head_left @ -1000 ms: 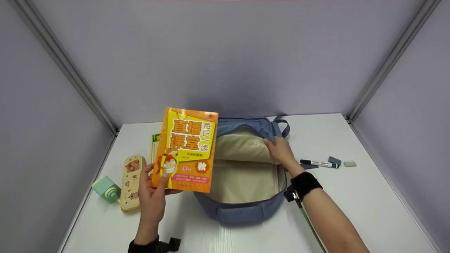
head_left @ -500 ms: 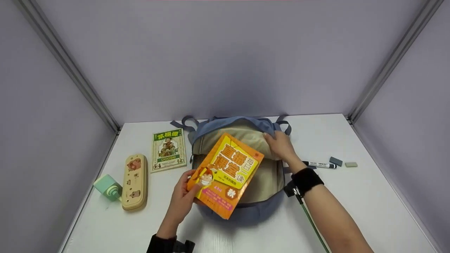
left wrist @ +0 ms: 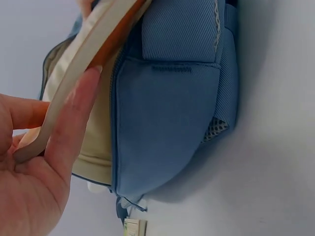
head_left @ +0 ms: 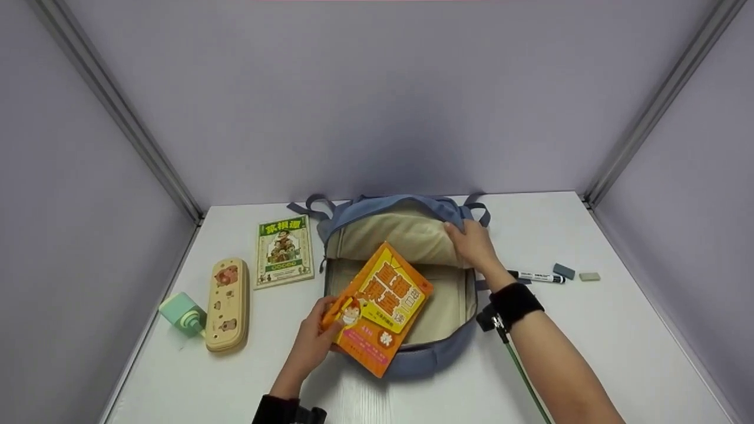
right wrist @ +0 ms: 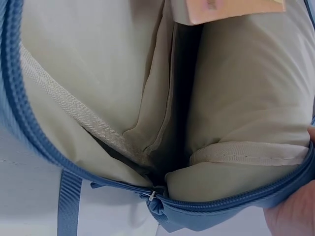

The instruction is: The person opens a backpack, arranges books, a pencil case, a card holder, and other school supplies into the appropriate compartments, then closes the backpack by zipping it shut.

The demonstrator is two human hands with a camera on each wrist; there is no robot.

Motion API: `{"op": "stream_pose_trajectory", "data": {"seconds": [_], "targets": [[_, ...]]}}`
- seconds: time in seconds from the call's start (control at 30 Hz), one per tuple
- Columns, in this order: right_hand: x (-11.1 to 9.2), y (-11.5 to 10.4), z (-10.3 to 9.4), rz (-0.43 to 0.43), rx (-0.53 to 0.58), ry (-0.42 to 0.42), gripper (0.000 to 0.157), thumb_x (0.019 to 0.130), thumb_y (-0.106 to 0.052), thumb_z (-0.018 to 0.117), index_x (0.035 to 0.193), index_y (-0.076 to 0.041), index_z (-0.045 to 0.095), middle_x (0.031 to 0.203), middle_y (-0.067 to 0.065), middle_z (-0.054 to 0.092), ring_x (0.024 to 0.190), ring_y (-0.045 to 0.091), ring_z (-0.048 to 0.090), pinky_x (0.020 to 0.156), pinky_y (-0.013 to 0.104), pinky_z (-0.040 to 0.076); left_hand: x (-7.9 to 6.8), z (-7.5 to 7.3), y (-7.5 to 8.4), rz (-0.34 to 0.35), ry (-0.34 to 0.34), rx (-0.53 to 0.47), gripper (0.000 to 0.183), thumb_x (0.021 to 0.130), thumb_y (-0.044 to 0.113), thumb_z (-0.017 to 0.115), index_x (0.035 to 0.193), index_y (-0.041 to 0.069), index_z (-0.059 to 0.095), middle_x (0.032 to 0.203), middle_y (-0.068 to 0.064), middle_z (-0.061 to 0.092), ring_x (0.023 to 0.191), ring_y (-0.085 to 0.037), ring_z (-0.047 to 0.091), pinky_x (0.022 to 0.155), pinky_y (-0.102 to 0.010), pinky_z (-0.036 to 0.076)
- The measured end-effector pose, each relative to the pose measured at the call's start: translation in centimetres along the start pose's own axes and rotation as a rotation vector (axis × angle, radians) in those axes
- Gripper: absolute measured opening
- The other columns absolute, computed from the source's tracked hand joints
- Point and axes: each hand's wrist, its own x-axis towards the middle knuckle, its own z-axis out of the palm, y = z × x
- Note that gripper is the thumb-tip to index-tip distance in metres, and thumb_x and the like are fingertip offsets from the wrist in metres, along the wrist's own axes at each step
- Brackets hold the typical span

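My left hand (head_left: 313, 340) pinches an orange book (head_left: 377, 321) by its lower left edge, thumb on the cover. Tilted, the book hangs over the mouth of a blue backpack (head_left: 421, 360). In the left wrist view the book's page edge (left wrist: 64, 83) lies between thumb and fingers, beside the backpack's blue side (left wrist: 162, 123). My right hand (head_left: 473, 244) grips the backpack's rim at the far right and holds the flap up. From the right wrist, the beige lining (right wrist: 246, 88) shows, with a corner of the book (right wrist: 231, 9) at the top.
To the left lie a green-framed book (head_left: 284, 250), a beige pencil case (head_left: 227, 303) with animal pictures and a mint-green bottle (head_left: 181, 313). On the right are a marker (head_left: 539, 277), a dark eraser (head_left: 564, 271) and a pale eraser (head_left: 589, 277). Walls enclose the white table.
My left hand has carried the orange book rightward and down from beside the backpack to over its opening, turning it clockwise. The right hand keeps its hold on the rim.
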Motion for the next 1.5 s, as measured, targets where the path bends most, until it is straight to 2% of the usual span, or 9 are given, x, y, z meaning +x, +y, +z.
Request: {"op": "stream_pose_trajectory", "data": {"seconds": [0.17,0.33,0.6,0.8,0.93,1.1,1.2,1.37,1.5], "targets": [[0.2,-0.2,-0.5,0.004,0.025,0.011,0.038,0.1,-0.03,0.057,0.07,-0.01,0.044,0.065,0.002,0.038,0.06,0.021,0.042,0.057,0.034,0.035,0.1,-0.6,-0.1,-0.123,-0.059,-0.221,0.049,0.097,0.008,0.059,0.141,0.002,0.038,0.111,-0.022,0.055,0.084,-0.029,0.068,0.064,-0.042,0.058],[0.5,-0.5,-0.9,0.001,0.015,0.015,0.039,0.1,-0.03,0.057,0.071,-0.01,0.042,0.069,0.003,0.038,0.065,0.022,0.042,0.061,0.034,0.036,0.3,-0.8,-0.1,-0.191,-0.079,-0.383,0.048,0.097,0.007,0.058,0.138,-0.005,0.037,0.108,-0.022,0.058,0.085,-0.03,0.07,0.067,-0.038,0.058],[0.4,-0.6,-0.8,0.021,0.053,-0.005,0.038,0.099,-0.031,0.059,0.07,-0.011,0.046,0.068,0.003,0.043,0.064,0.021,0.045,0.061,0.033,0.037,0.6,0.0,0.2,-0.24,0.042,-0.485,0.046,0.1,0.006,0.053,0.139,-0.008,0.033,0.109,-0.022,0.058,0.08,-0.026,0.07,0.067,-0.032,0.058],[0.4,-0.6,-0.8,0.023,0.053,0.023,0.039,0.098,-0.031,0.061,0.068,-0.012,0.046,0.067,0.002,0.044,0.064,0.022,0.045,0.061,0.033,0.037,1.8,1.5,1.3,-0.209,0.111,-0.604,0.046,0.102,0.004,0.049,0.141,-0.009,0.028,0.116,-0.025,0.053,0.086,-0.027,0.07,0.073,-0.035,0.057],[0.2,-0.6,-0.7,0.021,0.049,0.02,0.039,0.098,-0.03,0.061,0.067,-0.012,0.046,0.066,0.002,0.045,0.063,0.021,0.046,0.06,0.033,0.038,2.8,2.2,1.7,-0.212,0.097,-0.617,0.047,0.104,0.006,0.045,0.144,-0.008,0.023,0.12,-0.027,0.053,0.089,-0.027,0.069,0.079,-0.036,0.056],[0.0,-0.6,-0.5,0.014,0.068,0.008,0.036,0.098,-0.03,0.061,0.07,-0.01,0.049,0.067,0.003,0.047,0.063,0.02,0.047,0.061,0.033,0.039,3.4,2.0,1.6,-0.208,-0.006,-0.592,0.051,0.105,0.003,0.04,0.149,-0.006,0.016,0.129,-0.03,0.046,0.098,-0.028,0.064,0.089,-0.039,0.052],[0.0,-0.5,-0.4,0.022,0.063,-0.019,0.037,0.1,-0.03,0.059,0.071,-0.01,0.047,0.066,0.002,0.045,0.061,0.018,0.046,0.06,0.032,0.038,3.5,1.6,1.5,-0.208,-0.035,-0.56,0.053,0.102,-0.002,0.043,0.147,-0.008,0.017,0.123,-0.031,0.049,0.098,-0.03,0.065,0.089,-0.039,0.052],[0.1,-0.4,-0.7,0.02,0.031,-0.03,0.04,0.1,-0.032,0.058,0.069,-0.011,0.042,0.063,0.0,0.039,0.058,0.018,0.043,0.058,0.032,0.037,3.5,1.4,1.3,-0.194,0.064,-0.499,0.04,0.098,-0.004,0.052,0.13,-0.014,0.029,0.096,-0.027,0.063,0.083,-0.031,0.071,0.078,-0.034,0.056],[0.0,-0.3,-0.7,0.02,0.037,-0.022,0.037,0.099,-0.031,0.059,0.071,-0.011,0.046,0.067,0.001,0.042,0.063,0.02,0.045,0.06,0.033,0.037,3.4,1.4,1.3,-0.193,0.111,-0.455,0.031,0.099,-0.004,0.049,0.123,-0.015,0.034,0.092,-0.026,0.064,0.079,-0.03,0.072,0.074,-0.032,0.057]]}}
